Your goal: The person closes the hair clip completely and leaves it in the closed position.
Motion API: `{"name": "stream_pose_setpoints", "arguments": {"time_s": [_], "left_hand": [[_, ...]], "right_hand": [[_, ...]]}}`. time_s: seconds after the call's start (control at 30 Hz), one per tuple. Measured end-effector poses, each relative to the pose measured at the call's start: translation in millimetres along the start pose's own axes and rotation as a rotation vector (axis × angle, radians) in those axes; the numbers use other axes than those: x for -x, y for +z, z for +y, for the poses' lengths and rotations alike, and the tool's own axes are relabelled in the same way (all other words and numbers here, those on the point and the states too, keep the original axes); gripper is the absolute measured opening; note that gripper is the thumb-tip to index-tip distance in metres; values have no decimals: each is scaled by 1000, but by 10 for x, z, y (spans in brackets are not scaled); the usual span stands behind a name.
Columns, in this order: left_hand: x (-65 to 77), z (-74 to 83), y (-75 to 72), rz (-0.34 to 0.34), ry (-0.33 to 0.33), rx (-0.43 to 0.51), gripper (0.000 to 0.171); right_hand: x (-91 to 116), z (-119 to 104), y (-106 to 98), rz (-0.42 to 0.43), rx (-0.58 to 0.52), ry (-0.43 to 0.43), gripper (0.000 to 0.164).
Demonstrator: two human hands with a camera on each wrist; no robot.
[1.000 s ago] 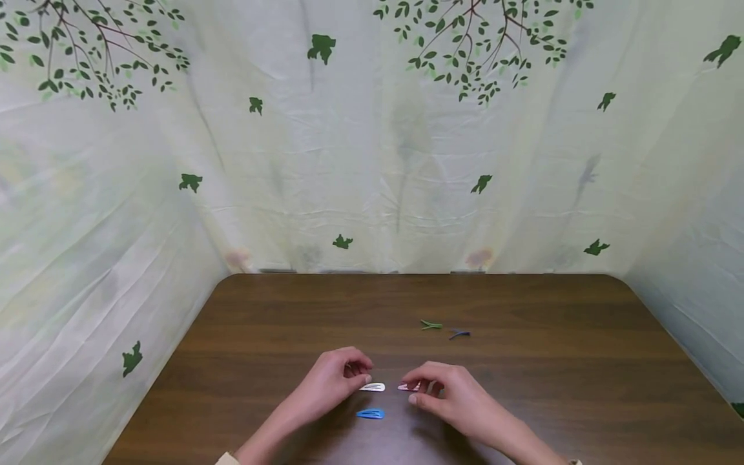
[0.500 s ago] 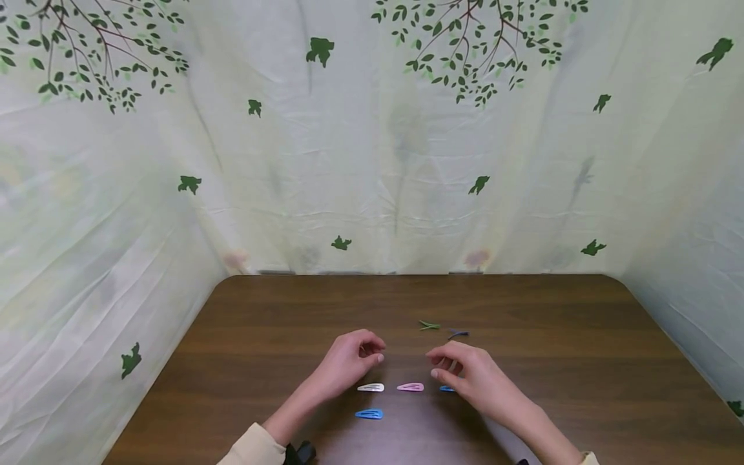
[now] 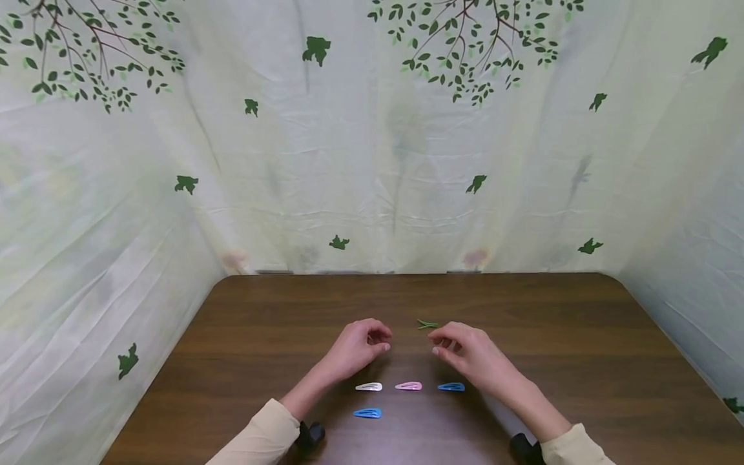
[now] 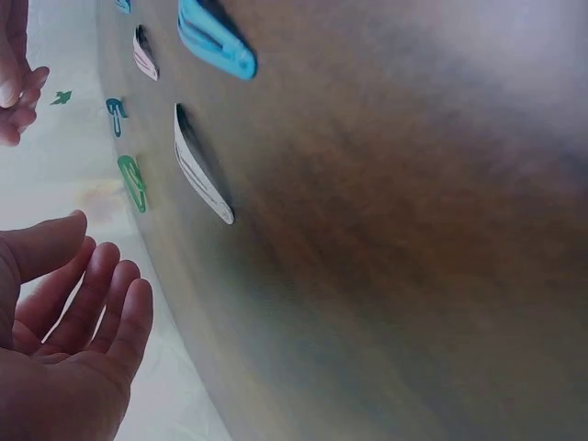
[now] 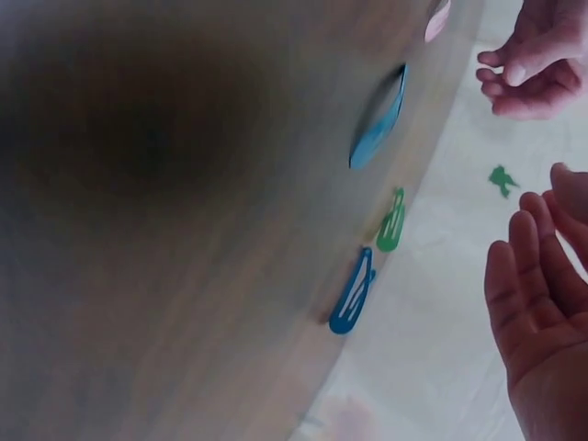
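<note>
Over the table my left hand [image 3: 358, 347] hovers with loosely bent fingers, holding nothing. My right hand [image 3: 473, 352], likewise holding nothing, is above the table beside the green snap hair clip [image 3: 427, 324]. A white hair clip [image 3: 369, 387], a pink hair clip [image 3: 409, 386] and a blue hair clip [image 3: 451, 387] lie in a row nearer me. Below the white one is another blue hair clip [image 3: 367, 413]. A dark blue hair clip [image 5: 351, 292], slightly sprung, shows next to the green one in the right wrist view; my right hand hides it in the head view.
The brown wooden table [image 3: 261, 310] has rounded far corners. A pale curtain [image 3: 360, 161] printed with leaves and birds hangs behind it and at both sides. Black wrist devices [image 3: 310, 436] sit at the cream sleeves [image 3: 258, 433].
Both hands have moved away from me, off the row of clips. The white, pink and blue clips are now uncovered, while the right hand covers the dark blue one at the back.
</note>
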State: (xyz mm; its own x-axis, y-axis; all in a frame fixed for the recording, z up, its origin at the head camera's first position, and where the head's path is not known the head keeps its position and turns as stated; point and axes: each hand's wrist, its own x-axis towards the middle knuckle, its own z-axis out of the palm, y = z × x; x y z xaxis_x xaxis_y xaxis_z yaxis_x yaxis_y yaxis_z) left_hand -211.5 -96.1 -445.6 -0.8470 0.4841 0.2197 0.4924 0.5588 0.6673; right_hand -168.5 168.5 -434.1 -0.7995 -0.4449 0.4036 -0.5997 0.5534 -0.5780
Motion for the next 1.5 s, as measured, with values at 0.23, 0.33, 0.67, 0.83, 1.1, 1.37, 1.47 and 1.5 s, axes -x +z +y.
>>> {"name": "stream_pose_setpoints", "arguments": {"time_s": [0.23,0.33,0.67,0.83,1.1,1.37,1.47,1.5], "left_hand": [[-159,-13,15,-3,-10,45,14],[-224,-30,29,-6,-37,65,14],[-423,-4,70,-53,-66,71,13],[-521,-28,111,-90,-92,86,14],[-628,-118,178,-115,-88,84,12],[-695,-181,226,-130,-62,113,11],[-720,-183,241,-146,-62,118,12],[-729,-181,245,-151,-62,117,13]], "right_hand": [[-121,147,-29,-19,19,25,21],[-161,217,-24,-22,45,26,21],[-275,373,-29,-53,118,81,22],[-324,436,2,-70,94,123,21],[-398,480,35,-125,73,247,23],[-495,546,50,-168,75,240,20],[-515,601,52,-190,55,255,18],[-517,620,53,-195,46,260,17]]}}
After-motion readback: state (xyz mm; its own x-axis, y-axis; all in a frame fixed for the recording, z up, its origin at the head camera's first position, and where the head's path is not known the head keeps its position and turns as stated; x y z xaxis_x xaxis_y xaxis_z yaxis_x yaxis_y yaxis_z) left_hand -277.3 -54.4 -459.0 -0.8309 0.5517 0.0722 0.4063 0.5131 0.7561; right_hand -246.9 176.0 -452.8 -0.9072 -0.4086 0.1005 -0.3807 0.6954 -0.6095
